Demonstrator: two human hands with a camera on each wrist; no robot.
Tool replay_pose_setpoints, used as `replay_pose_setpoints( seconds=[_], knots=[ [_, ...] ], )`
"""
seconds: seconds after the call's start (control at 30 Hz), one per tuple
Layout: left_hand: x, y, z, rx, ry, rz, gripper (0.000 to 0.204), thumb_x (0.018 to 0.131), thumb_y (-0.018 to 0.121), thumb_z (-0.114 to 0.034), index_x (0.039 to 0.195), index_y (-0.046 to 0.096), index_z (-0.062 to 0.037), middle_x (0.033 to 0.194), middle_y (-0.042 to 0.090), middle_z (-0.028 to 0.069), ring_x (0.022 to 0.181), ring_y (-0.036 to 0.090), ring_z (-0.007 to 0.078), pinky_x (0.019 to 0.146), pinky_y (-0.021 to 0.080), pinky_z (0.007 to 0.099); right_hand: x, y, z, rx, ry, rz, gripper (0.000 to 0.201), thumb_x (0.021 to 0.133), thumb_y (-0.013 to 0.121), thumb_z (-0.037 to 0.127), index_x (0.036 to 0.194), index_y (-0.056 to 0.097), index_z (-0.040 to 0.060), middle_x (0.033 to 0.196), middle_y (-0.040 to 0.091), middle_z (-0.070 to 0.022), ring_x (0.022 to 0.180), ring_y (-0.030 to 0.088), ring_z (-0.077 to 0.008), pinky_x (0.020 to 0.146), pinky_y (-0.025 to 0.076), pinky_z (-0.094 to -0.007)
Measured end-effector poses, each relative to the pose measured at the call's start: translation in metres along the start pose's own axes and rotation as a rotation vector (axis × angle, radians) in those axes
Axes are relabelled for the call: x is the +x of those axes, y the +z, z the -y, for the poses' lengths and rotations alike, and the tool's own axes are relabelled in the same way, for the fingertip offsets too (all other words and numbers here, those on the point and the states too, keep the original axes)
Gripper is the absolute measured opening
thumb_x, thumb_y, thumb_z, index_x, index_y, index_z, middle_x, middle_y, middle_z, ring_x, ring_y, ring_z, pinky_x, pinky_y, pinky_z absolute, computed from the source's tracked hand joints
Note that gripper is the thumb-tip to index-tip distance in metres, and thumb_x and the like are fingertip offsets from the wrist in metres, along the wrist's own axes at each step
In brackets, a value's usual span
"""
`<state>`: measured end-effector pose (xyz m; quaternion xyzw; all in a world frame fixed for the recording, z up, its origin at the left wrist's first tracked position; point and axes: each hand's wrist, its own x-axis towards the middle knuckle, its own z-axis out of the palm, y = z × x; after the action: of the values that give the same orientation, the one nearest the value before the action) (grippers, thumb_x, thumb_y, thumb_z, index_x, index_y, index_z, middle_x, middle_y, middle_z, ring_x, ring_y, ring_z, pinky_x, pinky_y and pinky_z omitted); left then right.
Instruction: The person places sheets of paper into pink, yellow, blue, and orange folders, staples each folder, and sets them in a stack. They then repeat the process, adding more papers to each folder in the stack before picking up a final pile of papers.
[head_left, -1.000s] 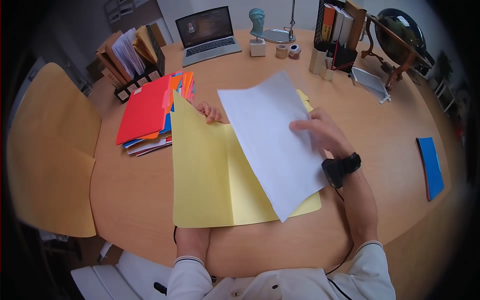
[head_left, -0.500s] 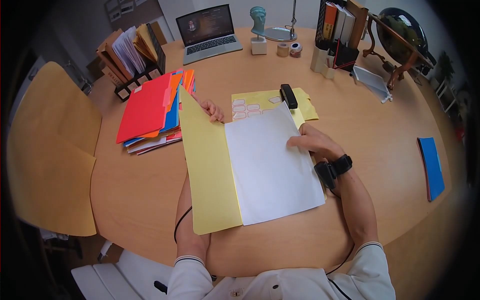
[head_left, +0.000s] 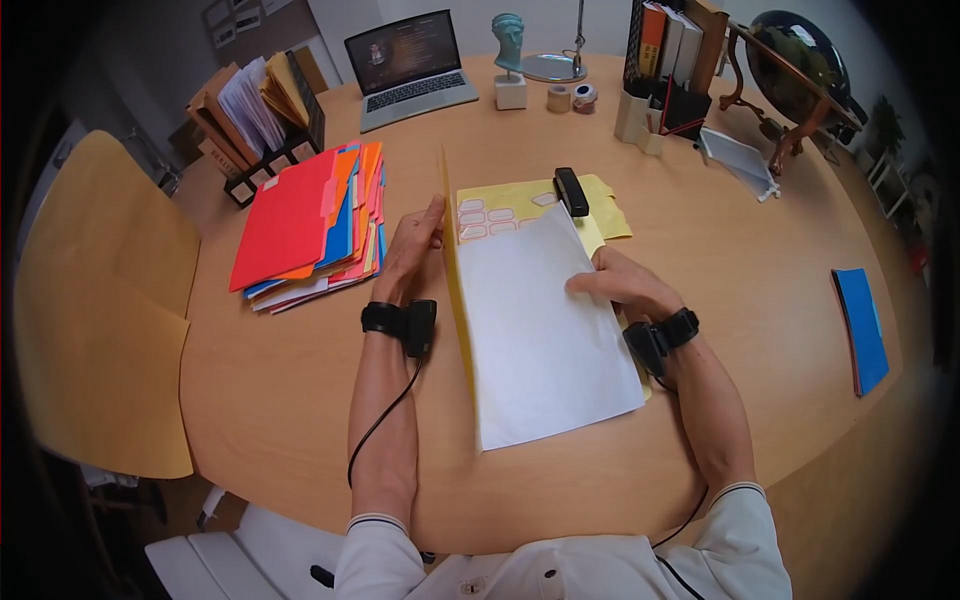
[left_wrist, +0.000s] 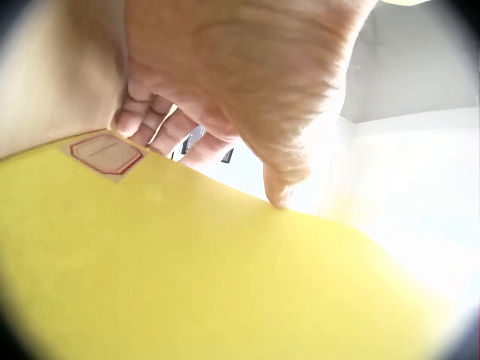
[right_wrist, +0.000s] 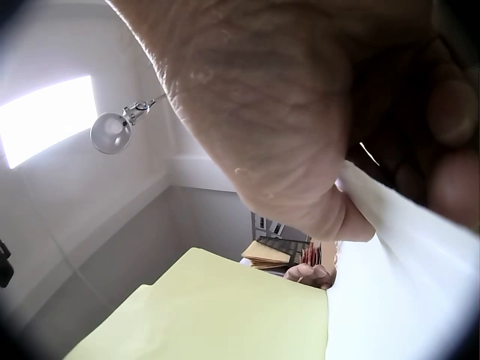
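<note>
My left hand (head_left: 412, 245) is at the far end of the raised front cover of a yellow file folder (head_left: 462, 335), thumb and fingers at its edge. In the left wrist view the cover (left_wrist: 217, 255) carries a red-bordered label (left_wrist: 106, 155). A white sheet of paper (head_left: 545, 335) lies within the folder, against the fold. My right hand (head_left: 635, 282) pinches the sheet's right edge, thumb on top and other fingers beneath; the right wrist view shows the thumb (right_wrist: 352, 221) on the paper. Behind the sheet, a label sheet (head_left: 487, 215) and a black stapler (head_left: 571, 192) rest on another yellow folder (head_left: 608, 215).
Left of my hand is a stack of coloured folders (head_left: 290, 220), a red one on top. Farther back stand a file rack (head_left: 275, 165), a laptop (head_left: 415, 85), a bust (head_left: 509, 60), tape rolls (head_left: 570, 98) and a globe (head_left: 795, 60). A blue folder (head_left: 860, 330) lies far right.
The sheet has come down into the folder and lies straighter. My left hand has swung the cover from lying open at the left to nearly upright. The right hand keeps its pinch.
</note>
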<state>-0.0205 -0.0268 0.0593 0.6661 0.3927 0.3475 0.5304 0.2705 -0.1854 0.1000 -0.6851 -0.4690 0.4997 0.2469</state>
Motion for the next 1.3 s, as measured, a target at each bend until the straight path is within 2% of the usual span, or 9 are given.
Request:
replay_pose_setpoints(
  seconds=[0.13,0.3,0.47,0.6,0.77,0.97,1.07,1.23,1.3],
  knots=[
    [-0.003,-0.003,-0.007,0.221,-0.013,0.095,0.025,0.089,0.072,-0.029,0.088,0.07,-0.0033,0.081,0.065,-0.0004,0.079,0.059,0.0088,0.075,0.045,0.0251,0.015,0.002,-0.018,-0.014,-0.067,-0.026,0.057,0.074,0.076,0.039,0.104,0.057,-0.0048,0.09,0.059,-0.0093,0.077,0.058,-0.0187,0.063,0.048,-0.0338],
    [-0.005,0.001,-0.014,0.479,-0.072,0.145,0.029,0.073,0.088,-0.018,0.09,0.07,-0.002,0.084,0.069,0.0022,0.079,0.062,0.0102,0.074,0.047,0.0271,0.025,0.009,-0.029,0.111,-0.518,0.032,0.062,0.09,0.069,0.044,0.118,0.058,-0.0103,0.109,0.068,-0.0211,0.092,0.062,-0.0251,0.082,0.051,-0.0359],
    [-0.011,0.017,-0.022,0.854,-0.006,0.041,0.039,0.061,0.091,-0.013,0.09,0.066,-0.0009,0.091,0.068,0.0124,0.088,0.065,0.0259,0.076,0.051,0.0368,0.01,0.006,-0.007,0.043,-0.384,0.156,0.06,0.095,0.065,0.042,0.123,0.059,-0.0105,0.12,0.068,-0.0226,0.101,0.061,-0.0269,0.09,0.049,-0.0363],
    [-0.02,0.021,-0.029,0.827,-0.034,0.032,0.038,0.062,0.088,-0.01,0.089,0.062,-0.0015,0.094,0.064,0.0137,0.091,0.063,0.0296,0.077,0.051,0.0395,0.003,0.007,-0.005,0.085,-0.374,0.136,0.059,0.096,0.066,0.04,0.124,0.059,-0.0104,0.121,0.068,-0.0216,0.102,0.061,-0.0264,0.091,0.049,-0.0354],
    [-0.029,0.025,-0.043,0.361,-0.217,0.022,0.034,0.066,0.084,-0.003,0.089,0.059,-0.0028,0.089,0.062,0.0085,0.085,0.06,0.0223,0.074,0.05,0.0343,0.004,0.001,-0.002,0.047,-0.332,0.245,0.057,0.097,0.067,0.039,0.129,0.054,-0.0067,0.128,0.064,-0.0165,0.105,0.057,-0.0219,0.094,0.048,-0.0321],
    [-0.012,0.011,-0.019,0.232,-0.089,0.216,0.037,0.069,0.077,0.009,0.103,0.065,0.0037,0.081,0.064,0.002,0.076,0.06,0.0123,0.072,0.049,0.0274,0.035,-0.03,-0.039,-0.2,-0.358,0.209,0.046,0.093,0.069,0.033,0.113,0.065,-0.0088,0.104,0.073,-0.0172,0.084,0.064,-0.0225,0.079,0.052,-0.0319],
    [-0.009,0.007,-0.022,0.148,-0.215,0.386,0.044,0.072,0.075,0.008,0.115,0.067,0.0073,0.093,0.07,0.0041,0.084,0.064,0.0116,0.079,0.05,0.0259,0.041,-0.056,-0.052,0.017,-0.134,0.35,0.033,0.09,0.073,0.026,0.105,0.069,-0.0034,0.087,0.073,-0.0113,0.061,0.06,-0.0161,0.06,0.05,-0.0272],
    [-0.007,0.011,-0.02,0.079,-0.184,0.485,0.041,0.076,0.072,0.006,0.116,0.07,0.0079,0.104,0.073,0.0069,0.092,0.066,0.013,0.086,0.051,0.0253,0.022,-0.062,-0.041,0.271,-0.178,-0.072,0.032,0.087,0.078,0.027,0.101,0.071,-0.0004,0.068,0.062,-0.0024,0.054,0.056,-0.0092,0.046,0.039,-0.0246],
    [-0.006,0.015,-0.018,0.047,-0.191,0.513,0.038,0.077,0.072,0.005,0.114,0.07,0.0083,0.105,0.073,0.0071,0.093,0.067,0.0137,0.087,0.051,0.0256,0.017,-0.057,-0.033,0.213,-0.203,-0.076,0.034,0.086,0.079,0.028,0.103,0.071,-0.001,0.068,0.061,-0.0013,0.054,0.055,-0.0086,0.046,0.038,-0.0246]
  ],
)
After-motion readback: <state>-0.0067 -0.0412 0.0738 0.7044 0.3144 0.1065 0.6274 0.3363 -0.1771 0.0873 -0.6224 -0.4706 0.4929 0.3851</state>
